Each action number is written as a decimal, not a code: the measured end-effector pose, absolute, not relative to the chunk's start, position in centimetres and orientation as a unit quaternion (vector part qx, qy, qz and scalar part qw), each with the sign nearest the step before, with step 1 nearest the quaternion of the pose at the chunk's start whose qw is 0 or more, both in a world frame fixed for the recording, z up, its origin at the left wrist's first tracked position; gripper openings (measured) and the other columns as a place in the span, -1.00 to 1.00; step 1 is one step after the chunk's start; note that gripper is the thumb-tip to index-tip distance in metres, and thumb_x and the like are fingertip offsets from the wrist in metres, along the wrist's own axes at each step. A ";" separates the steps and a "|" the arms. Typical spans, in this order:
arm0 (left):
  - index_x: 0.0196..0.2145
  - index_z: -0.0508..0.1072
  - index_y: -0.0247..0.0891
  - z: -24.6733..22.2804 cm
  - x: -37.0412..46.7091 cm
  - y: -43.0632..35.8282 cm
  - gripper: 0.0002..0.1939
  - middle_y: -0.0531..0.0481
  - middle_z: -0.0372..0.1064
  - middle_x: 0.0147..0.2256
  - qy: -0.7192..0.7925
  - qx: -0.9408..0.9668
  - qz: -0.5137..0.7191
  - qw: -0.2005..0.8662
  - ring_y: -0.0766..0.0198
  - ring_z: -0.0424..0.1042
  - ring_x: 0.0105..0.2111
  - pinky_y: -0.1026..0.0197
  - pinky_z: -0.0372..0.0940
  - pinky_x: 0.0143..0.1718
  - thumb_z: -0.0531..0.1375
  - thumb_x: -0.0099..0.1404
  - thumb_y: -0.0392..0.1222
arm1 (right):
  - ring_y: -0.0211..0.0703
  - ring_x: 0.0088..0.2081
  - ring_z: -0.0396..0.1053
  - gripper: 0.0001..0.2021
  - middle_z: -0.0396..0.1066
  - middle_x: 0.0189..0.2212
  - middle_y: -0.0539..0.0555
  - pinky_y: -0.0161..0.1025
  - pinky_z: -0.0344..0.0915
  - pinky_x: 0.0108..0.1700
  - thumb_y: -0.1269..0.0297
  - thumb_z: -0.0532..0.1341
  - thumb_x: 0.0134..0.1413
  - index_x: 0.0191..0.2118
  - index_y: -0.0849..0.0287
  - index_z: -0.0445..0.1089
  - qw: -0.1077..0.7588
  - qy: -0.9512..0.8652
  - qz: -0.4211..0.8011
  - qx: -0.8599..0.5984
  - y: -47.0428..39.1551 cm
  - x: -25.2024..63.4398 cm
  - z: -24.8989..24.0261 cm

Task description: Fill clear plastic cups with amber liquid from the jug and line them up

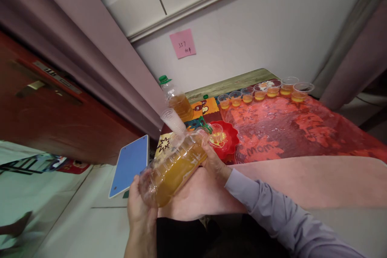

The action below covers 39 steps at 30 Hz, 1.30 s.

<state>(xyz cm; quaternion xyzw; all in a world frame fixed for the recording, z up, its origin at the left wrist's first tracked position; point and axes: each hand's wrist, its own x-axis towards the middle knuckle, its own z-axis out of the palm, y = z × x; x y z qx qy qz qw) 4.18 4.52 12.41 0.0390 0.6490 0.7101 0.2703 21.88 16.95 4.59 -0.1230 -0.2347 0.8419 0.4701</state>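
A large clear plastic bottle (pixel 178 169) of yellow-amber liquid lies tilted between my hands, its neck toward the table and lower right of the other bottle. My left hand (pixel 137 205) cups the bottle's base from below. My right hand (pixel 215 163) grips it near the neck. A green plastic handle (pixel 206 125) shows at the neck end. Just beyond my right hand, a clear plastic cup (pixel 217 132) sits on a red scalloped plate (pixel 232 141), with the bottle's mouth close to it. Whether liquid is flowing is hard to see.
Several clear cups (pixel 260 92) with a little amber liquid stand in a row along the table's far edge. A second bottle (pixel 180 105), green-capped, stands at the back left beside a stack of cups (pixel 172 121). A loose green cap (pixel 206 96) lies near it. A blue-topped stool (pixel 131 165) is left.
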 end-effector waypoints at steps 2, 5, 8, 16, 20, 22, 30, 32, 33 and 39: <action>-0.20 0.64 -0.25 12.5 4.3 4.6 -0.69 -0.04 0.62 -0.26 0.643 0.042 0.713 0.276 0.18 0.55 -0.26 0.18 0.46 -0.16 0.26 0.41 0.05 | 0.28 0.35 0.48 -0.28 0.58 0.29 0.10 0.30 0.48 0.33 -0.34 0.41 0.20 0.33 -0.08 0.44 0.468 -0.233 0.843 -0.125 16.9 21.9 4.6; -0.23 0.64 -0.26 12.9 4.6 4.8 -0.70 -0.04 0.62 -0.28 0.638 0.029 0.718 0.277 0.19 0.55 -0.27 0.20 0.47 -0.18 0.24 0.42 0.02 | 0.29 0.37 0.46 -0.26 0.58 0.30 0.10 0.26 0.49 0.32 -0.36 0.41 0.19 0.34 -0.07 0.44 0.463 -0.232 0.846 -0.127 16.9 22.0 4.7; -0.26 0.64 -0.27 13.3 5.0 4.9 -0.70 -0.05 0.62 -0.29 0.645 0.012 0.716 0.266 0.18 0.55 -0.26 0.20 0.46 -0.21 0.22 0.43 -0.01 | 0.28 0.35 0.48 -0.26 0.58 0.29 0.10 0.25 0.50 0.30 -0.37 0.41 0.19 0.34 -0.06 0.44 0.463 -0.234 0.846 -0.123 17.0 22.0 4.7; -0.27 0.63 -0.26 13.1 4.8 4.8 -0.69 -0.06 0.60 -0.30 0.649 0.016 0.710 0.272 0.16 0.55 -0.23 0.18 0.47 -0.17 0.23 0.40 0.03 | 0.26 0.31 0.52 -0.30 0.60 0.26 0.10 0.25 0.49 0.30 -0.36 0.40 0.21 0.31 -0.08 0.46 0.470 -0.236 0.840 -0.130 17.0 21.9 4.7; -0.25 0.63 -0.26 13.0 4.8 4.8 -0.70 -0.06 0.60 -0.31 0.651 0.017 0.710 0.269 0.15 0.55 -0.23 0.18 0.46 -0.16 0.23 0.40 0.03 | 0.23 0.33 0.50 -0.25 0.59 0.27 0.12 0.23 0.45 0.34 -0.36 0.40 0.20 0.35 -0.05 0.42 0.468 -0.238 0.843 -0.116 17.1 21.7 4.4; -0.25 0.63 -0.25 13.1 4.9 4.8 -0.70 -0.05 0.59 -0.31 0.652 0.017 0.710 0.264 0.15 0.55 -0.23 0.18 0.47 -0.16 0.22 0.40 0.02 | 0.23 0.33 0.50 -0.24 0.60 0.26 0.11 0.23 0.47 0.32 -0.36 0.42 0.18 0.34 -0.05 0.43 0.468 -0.232 0.844 -0.120 17.2 21.6 4.3; -0.28 0.63 -0.26 13.4 5.1 4.8 -0.70 -0.05 0.60 -0.31 0.644 0.013 0.716 0.268 0.18 0.54 -0.26 0.20 0.47 -0.18 0.21 0.41 0.00 | 0.24 0.36 0.47 -0.24 0.59 0.29 0.10 0.19 0.50 0.31 -0.36 0.45 0.13 0.32 -0.05 0.46 0.467 -0.230 0.845 -0.121 17.2 21.7 4.5; -0.27 0.63 -0.26 13.3 5.1 4.8 -0.70 -0.05 0.60 -0.32 0.648 0.021 0.714 0.266 0.17 0.55 -0.25 0.18 0.47 -0.17 0.22 0.39 0.01 | 0.24 0.34 0.49 -0.24 0.59 0.28 0.10 0.19 0.50 0.31 -0.37 0.45 0.12 0.31 -0.05 0.47 0.468 -0.229 0.844 -0.128 17.2 21.8 4.6; -0.27 0.63 -0.25 13.3 5.1 4.8 -0.71 -0.05 0.60 -0.32 0.649 0.023 0.713 0.265 0.16 0.55 -0.24 0.18 0.47 -0.18 0.23 0.38 0.01 | 0.24 0.33 0.50 -0.23 0.60 0.27 0.10 0.19 0.50 0.31 -0.37 0.46 0.11 0.31 -0.05 0.47 0.467 -0.229 0.844 -0.131 17.2 21.8 4.6; -0.30 0.63 -0.27 13.4 5.1 4.9 -0.70 -0.05 0.60 -0.32 0.645 0.012 0.715 0.271 0.19 0.54 -0.26 0.22 0.46 -0.23 0.22 0.41 -0.01 | 0.23 0.33 0.49 -0.25 0.59 0.28 0.09 0.20 0.48 0.33 -0.34 0.44 0.16 0.33 -0.06 0.45 0.473 -0.227 0.842 -0.129 17.1 21.9 4.7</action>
